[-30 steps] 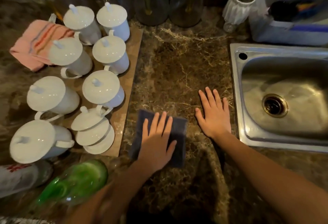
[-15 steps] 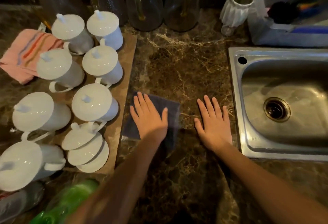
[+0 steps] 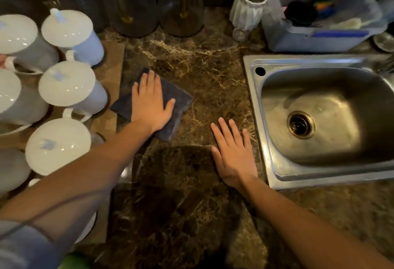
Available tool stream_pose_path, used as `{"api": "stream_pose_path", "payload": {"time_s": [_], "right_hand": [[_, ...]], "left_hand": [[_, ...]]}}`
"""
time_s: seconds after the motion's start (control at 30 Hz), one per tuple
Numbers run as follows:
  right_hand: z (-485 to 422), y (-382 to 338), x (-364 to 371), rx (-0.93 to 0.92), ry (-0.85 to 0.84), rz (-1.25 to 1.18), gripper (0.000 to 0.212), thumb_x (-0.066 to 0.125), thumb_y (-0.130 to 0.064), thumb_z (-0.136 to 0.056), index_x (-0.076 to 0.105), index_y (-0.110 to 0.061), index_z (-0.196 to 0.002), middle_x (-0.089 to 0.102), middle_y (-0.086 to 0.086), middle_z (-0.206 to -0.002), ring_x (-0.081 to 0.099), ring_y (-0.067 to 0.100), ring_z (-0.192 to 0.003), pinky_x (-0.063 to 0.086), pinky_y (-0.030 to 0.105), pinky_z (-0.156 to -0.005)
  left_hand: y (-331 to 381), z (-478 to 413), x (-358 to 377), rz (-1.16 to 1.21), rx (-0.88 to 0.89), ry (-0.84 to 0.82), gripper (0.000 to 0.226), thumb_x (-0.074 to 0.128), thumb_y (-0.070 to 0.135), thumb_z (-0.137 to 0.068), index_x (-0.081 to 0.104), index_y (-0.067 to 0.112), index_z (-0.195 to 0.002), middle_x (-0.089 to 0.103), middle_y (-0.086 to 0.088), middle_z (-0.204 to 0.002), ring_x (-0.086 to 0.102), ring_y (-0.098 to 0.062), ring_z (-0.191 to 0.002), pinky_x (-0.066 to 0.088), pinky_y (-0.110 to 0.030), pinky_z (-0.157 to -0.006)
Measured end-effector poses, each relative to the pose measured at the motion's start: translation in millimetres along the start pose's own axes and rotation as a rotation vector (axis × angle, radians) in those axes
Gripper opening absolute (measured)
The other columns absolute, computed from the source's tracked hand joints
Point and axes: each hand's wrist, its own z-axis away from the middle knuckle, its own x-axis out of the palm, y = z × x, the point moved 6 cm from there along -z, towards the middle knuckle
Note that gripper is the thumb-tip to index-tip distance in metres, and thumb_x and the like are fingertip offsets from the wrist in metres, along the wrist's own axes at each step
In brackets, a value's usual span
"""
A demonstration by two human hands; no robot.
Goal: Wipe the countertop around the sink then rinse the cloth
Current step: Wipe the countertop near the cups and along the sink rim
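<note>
Flat on a folded dark blue-grey cloth (image 3: 178, 99): the left hand (image 3: 149, 106), palm down, fingers straight and close together, thumb spread out to the right. No finger curled round the fabric, only pressing on it from above.

Cloth spread on the dark brown, pale-veined marble countertop (image 3: 204, 70), left of the sink and well apart from it, with its left corner at the edge of a thin tan board (image 3: 108, 70).

Nearer the body and to the right: the right hand (image 3: 234, 158), also palm down on bare marble, fingers straight and slightly fanned, holding nothing. Little finger just beside the left rim of the rectangular stainless-steel sink (image 3: 257, 108), apart from the cloth.

In the basin, a round metal drain (image 3: 301, 124) with a dark opening.

On the board at left, a cluster of white ceramic lidded mugs (image 3: 67, 83) with knobbed lids and looped handles, standing close together.

Along the back, tall dark glass jugs (image 3: 136, 2) with yellowish handles. To their right, a small white ribbed vase (image 3: 248, 6), then a translucent bluish plastic tub (image 3: 319, 34) behind the sink, its contents too blurred to name.

At the lower left corner, a pale blue sleeve (image 3: 21, 247) on the left arm.
</note>
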Motion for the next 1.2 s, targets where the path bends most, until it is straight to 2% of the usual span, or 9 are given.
{"api": "stream_pose_path", "payload": {"time_s": [0.3,0.4,0.47,0.57,0.63,0.77,0.83,0.93,1.2], "right_hand": [[5,-2,-3,-0.014,0.063,0.022,0.059,0.009,-0.046,-0.097,0.007,-0.028,-0.153,0.002,-0.003,-0.162,-0.005,0.019,-0.148,-0.001,0.046,-0.118],[7,-2,-5,-0.004,0.084,0.011,0.061,0.01,-0.048,-0.096,0.012,-0.026,-0.153,0.007,-0.001,-0.161,-0.001,0.021,-0.148,0.003,0.048,-0.118],[8,-3,-6,-0.01,0.073,0.004,0.063,0.011,-0.049,-0.095,0.015,-0.026,-0.153,0.01,0.0,-0.161,0.003,0.022,-0.148,0.005,0.048,-0.118],[0,2,-20,-0.075,0.081,0.01,0.064,0.02,-0.051,-0.092,0.025,-0.024,-0.15,0.026,0.005,-0.157,0.021,0.026,-0.144,0.012,0.046,-0.116],[-15,24,-36,-0.043,0.146,0.029,0.061,0.028,-0.048,-0.093,0.028,-0.024,-0.148,0.03,0.007,-0.154,0.025,0.026,-0.141,0.01,0.047,-0.116],[-34,82,-37,0.194,0.15,-0.092,0.06,0.033,-0.043,-0.099,0.016,-0.021,-0.152,0.008,0.012,-0.161,0.007,0.031,-0.147,0.008,0.051,-0.119],[-35,83,-31,0.182,0.147,-0.159,0.061,0.033,-0.042,-0.1,0.014,-0.017,-0.153,0.004,0.014,-0.161,0.006,0.032,-0.147,0.015,0.047,-0.119],[-37,82,-30,0.156,0.17,-0.168,0.059,0.032,-0.04,-0.101,0.015,-0.017,-0.153,0.002,0.014,-0.16,0.005,0.031,-0.147,0.011,0.041,-0.12],[-42,86,-27,0.138,0.2,-0.138,0.058,0.033,-0.037,-0.102,0.017,-0.014,-0.152,0.006,0.02,-0.159,0.008,0.035,-0.146,0.011,0.04,-0.119]], "left_hand": [[57,186,20,0.14,0.322,-0.077,0.076,0.039,0.047,-0.088,0.02,0.009,-0.151,0.014,-0.007,-0.16,0.009,-0.025,-0.148,0.009,-0.044,-0.118],[57,238,26,0.249,0.235,-0.065,0.064,0.036,0.042,-0.093,0.02,0.019,-0.151,0.016,0.003,-0.159,0.01,-0.017,-0.147,0.007,-0.042,-0.118],[54,248,27,0.343,0.04,-0.037,0.057,0.029,0.042,-0.095,0.02,0.025,-0.149,0.017,0.008,-0.158,0.01,-0.012,-0.147,0.003,-0.04,-0.118],[53,234,29,0.396,-0.339,-0.009,0.064,0.024,0.047,-0.094,0.029,0.013,-0.148,0.026,-0.004,-0.156,0.024,-0.023,-0.144,0.014,-0.044,-0.117],[56,218,30,0.31,-0.425,-0.011,0.068,0.025,0.048,-0.094,0.032,0.007,-0.147,0.03,-0.01,-0.154,0.028,-0.028,-0.143,0.021,-0.047,-0.114],[50,178,29,0.159,-0.281,0.014,0.064,0.023,0.042,-0.097,0.023,0.006,-0.15,0.023,-0.012,-0.157,0.022,-0.026,-0.145,0.017,-0.049,-0.115],[41,146,26,0.155,-0.236,-0.003,0.063,0.018,0.041,-0.098,0.014,0.009,-0.152,0.015,-0.009,-0.16,0.013,-0.023,-0.147,0.01,-0.046,-0.117],[28,85,15,0.092,-0.173,0.026,0.059,0.018,0.037,-0.101,0.012,0.009,-0.152,0.012,-0.007,-0.161,0.01,-0.021,-0.148,0.009,-0.045,-0.117],[40,-60,1,0.062,0.018,-0.01,0.056,0.019,0.038,-0.102,0.01,0.019,-0.153,0.008,0.001,-0.161,0.004,-0.019,-0.148,0.006,-0.046,-0.119]]}}
